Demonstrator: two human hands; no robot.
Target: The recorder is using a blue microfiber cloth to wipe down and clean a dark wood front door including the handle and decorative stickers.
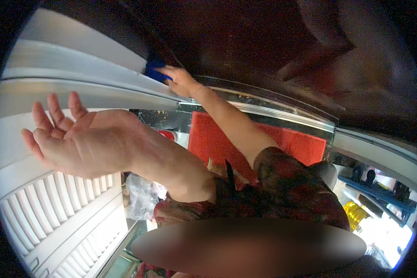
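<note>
My right hand [181, 80] reaches forward and grips a blue cloth-like item [155, 71]; its exact kind is hard to tell. The item is pressed against or held very close to the edge of a pale door or window frame [90, 66]. My left hand [90, 142] is raised at the left, nearer the camera, with the palm showing. Its fingers are apart and slightly curled, and nothing is in it. Behind its fingers runs the same pale frame, but whether they touch it cannot be told.
A red mat [208, 139] lies below by a metal track [278, 114]. White louvred shutters [55, 205] stand at lower left, near a clear plastic bag [140, 194]. A blue rack [378, 194] and a yellow roll [355, 213] are at right. A dark surface [246, 41] fills the top.
</note>
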